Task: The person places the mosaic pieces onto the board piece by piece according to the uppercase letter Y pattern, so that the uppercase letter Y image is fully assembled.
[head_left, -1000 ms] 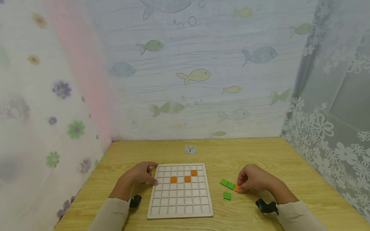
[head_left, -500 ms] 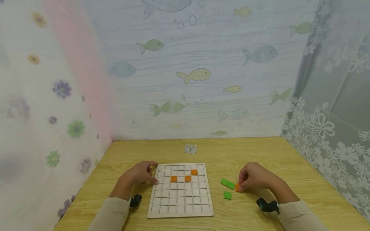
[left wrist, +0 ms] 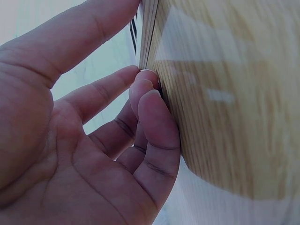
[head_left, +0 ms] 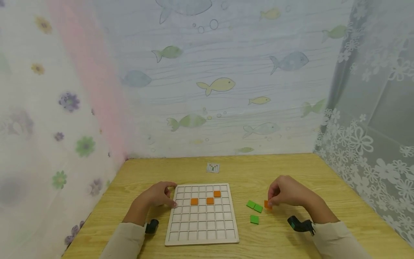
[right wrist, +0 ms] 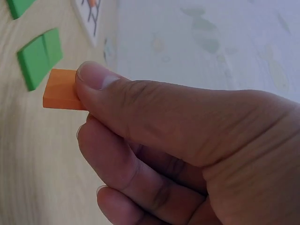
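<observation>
Between the thumb and fingers of my right hand [head_left: 288, 192] an orange square tile [right wrist: 61, 89] is pinched. In the head view it stands tilted, just right of two green tiles [head_left: 254, 206] lying end to end. A third green tile [head_left: 254, 219] lies nearer to me. My left hand [head_left: 158, 194] rests at the left edge of a white grid board [head_left: 202, 241], thumb and index finger spread along the rim. The left wrist view shows its other fingers [left wrist: 159, 122] loosely bent by the board's edge. Three orange tiles [head_left: 210, 200] lie in cells of the upper rows.
Behind the board a small printed grid card [head_left: 212, 167] lies on the wooden table [head_left: 275, 167]. Patterned curtains [head_left: 220, 118] enclose the table's back and sides. A black wrist camera [head_left: 300, 225] sits by the right sleeve.
My right hand has moved slightly up and right, lifting the orange tile from beside the green ones and tilting it. The left hand and the board have stayed in place.
</observation>
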Action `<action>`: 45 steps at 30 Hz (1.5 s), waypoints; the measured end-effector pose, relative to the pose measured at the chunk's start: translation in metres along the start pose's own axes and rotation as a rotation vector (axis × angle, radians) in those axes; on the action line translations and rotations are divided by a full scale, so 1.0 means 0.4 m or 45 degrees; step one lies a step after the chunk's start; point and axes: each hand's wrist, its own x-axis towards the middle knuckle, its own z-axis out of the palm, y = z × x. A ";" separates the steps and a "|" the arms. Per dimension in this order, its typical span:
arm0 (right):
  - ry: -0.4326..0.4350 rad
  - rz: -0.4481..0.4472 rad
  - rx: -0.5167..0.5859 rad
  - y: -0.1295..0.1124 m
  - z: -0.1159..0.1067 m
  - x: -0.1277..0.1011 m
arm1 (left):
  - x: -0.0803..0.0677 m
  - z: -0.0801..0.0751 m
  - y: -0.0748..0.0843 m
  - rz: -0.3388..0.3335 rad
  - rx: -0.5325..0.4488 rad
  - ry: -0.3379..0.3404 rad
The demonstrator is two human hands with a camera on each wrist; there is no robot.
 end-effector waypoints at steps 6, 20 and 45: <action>0.004 -0.012 -0.008 -0.024 -0.013 0.019 | -0.006 0.001 0.003 0.007 -0.001 0.002; 0.008 -0.109 -0.003 -0.077 -0.017 0.105 | -0.006 -0.002 0.004 0.017 -0.032 -0.006; 0.147 -0.073 0.229 -0.169 0.039 0.221 | 0.002 0.001 -0.002 -0.014 -0.032 -0.003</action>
